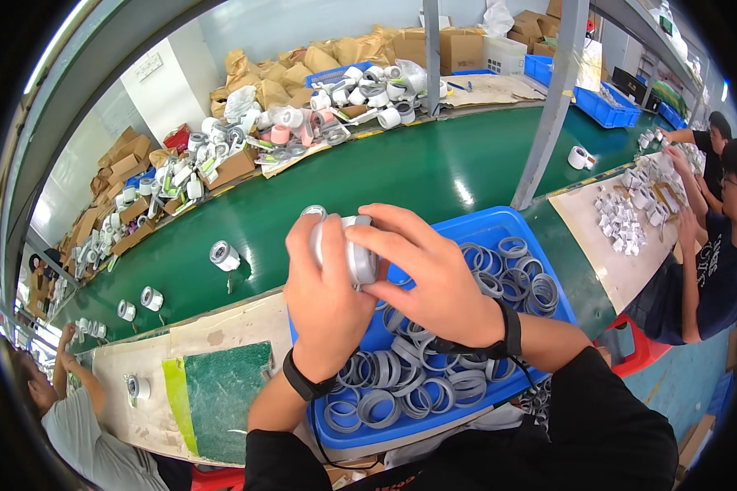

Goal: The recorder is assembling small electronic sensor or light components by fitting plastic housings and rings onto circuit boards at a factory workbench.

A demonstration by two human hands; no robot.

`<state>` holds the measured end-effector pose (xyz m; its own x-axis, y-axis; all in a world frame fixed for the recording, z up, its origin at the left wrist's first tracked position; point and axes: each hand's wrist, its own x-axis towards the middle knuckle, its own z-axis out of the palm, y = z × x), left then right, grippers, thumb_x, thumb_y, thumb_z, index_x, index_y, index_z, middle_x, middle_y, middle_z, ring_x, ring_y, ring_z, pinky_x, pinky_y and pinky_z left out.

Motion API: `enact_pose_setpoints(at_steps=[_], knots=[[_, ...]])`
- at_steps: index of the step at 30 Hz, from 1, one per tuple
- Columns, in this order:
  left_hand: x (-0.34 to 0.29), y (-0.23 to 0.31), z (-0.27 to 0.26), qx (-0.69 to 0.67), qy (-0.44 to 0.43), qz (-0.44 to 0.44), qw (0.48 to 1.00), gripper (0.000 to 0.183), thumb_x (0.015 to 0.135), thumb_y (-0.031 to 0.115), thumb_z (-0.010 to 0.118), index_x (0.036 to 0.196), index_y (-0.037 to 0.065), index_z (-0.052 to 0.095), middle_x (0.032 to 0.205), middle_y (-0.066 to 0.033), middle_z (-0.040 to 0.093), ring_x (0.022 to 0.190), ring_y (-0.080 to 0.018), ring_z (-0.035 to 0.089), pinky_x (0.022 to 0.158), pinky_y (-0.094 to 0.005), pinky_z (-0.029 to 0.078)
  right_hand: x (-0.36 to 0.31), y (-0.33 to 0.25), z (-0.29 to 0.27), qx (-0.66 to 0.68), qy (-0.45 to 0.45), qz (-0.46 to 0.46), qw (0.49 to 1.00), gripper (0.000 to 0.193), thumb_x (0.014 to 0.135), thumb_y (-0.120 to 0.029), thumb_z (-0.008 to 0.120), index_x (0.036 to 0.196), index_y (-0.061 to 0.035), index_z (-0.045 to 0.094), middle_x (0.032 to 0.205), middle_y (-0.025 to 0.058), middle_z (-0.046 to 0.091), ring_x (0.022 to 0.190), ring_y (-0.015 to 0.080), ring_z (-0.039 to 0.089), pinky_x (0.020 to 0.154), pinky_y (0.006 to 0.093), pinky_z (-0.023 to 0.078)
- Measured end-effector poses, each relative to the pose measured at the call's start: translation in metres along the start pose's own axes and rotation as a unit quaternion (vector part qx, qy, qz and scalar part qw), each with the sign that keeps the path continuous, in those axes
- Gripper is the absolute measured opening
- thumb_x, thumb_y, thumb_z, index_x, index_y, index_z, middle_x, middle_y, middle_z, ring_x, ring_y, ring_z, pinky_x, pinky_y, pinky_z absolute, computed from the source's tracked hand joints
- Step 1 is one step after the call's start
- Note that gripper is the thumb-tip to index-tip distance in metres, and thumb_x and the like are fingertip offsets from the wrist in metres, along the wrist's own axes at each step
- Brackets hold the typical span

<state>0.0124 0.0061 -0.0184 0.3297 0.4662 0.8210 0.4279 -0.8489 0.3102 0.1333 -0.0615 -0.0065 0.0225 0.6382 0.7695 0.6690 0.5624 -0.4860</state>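
Observation:
Over the blue tray (434, 434), my left hand (326, 282) and my right hand (438, 282) are both closed around a white-and-grey cylindrical part (360, 258). The left fingers wrap its near left side, while the right fingers grip its top and right side. Its underside is partly hidden by my hands. Loose grey rings (378, 407) lie heaped in the tray below. Just beyond my left fingers, the top of another cylindrical part (314, 211) shows, mostly covered by the hand.
A green conveyor belt (303, 204) crosses ahead, carrying spaced-out white cylindrical parts (224, 255). Piles of white parts (368, 88) line its far side. A grey metal post (551, 106) rises at right. People work at both sides. A green mat (228, 401) lies at left.

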Motion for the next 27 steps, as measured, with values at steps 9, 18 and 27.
enact_pose_setpoints(at_steps=[9,18,27], knots=[[0.001,0.001,-0.002,-0.105,-0.114,0.208,0.966,0.068,0.051,0.014,0.079,0.112,0.001,0.052,0.112,-0.0163,0.053,0.112,-0.0361,0.047,0.092,-0.0445,0.034,0.0,0.037,0.004,0.335,-0.07,0.132,0.93,0.021,0.094,-0.016,0.043,0.098,0.0012,0.055,0.092,0.0056,0.055,0.09,0.013,0.051,0.081,0.0278,0.042],[0.0,-0.009,-0.002,-0.072,-0.063,0.134,0.986,0.069,0.055,0.013,0.081,0.116,-0.001,0.051,0.11,-0.018,0.05,0.104,-0.0365,0.05,0.09,-0.0427,0.04,0.011,0.041,0.004,0.224,-0.099,0.094,0.965,0.057,0.079,-0.019,0.064,0.127,0.0004,0.039,0.112,0.0207,0.058,0.104,0.0316,0.059,0.087,0.0372,0.047],[0.021,-0.027,-0.035,-0.066,-0.045,0.077,0.994,0.054,0.08,0.005,0.058,0.131,-0.001,0.039,0.136,-0.0199,0.041,0.129,-0.0352,0.036,0.105,-0.0433,0.028,0.036,0.025,-0.025,0.031,0.0,0.021,0.999,0.064,0.067,-0.022,0.072,0.119,0.0012,0.043,0.1,0.0216,0.059,0.088,0.0384,0.061,0.075,0.0418,0.05]])
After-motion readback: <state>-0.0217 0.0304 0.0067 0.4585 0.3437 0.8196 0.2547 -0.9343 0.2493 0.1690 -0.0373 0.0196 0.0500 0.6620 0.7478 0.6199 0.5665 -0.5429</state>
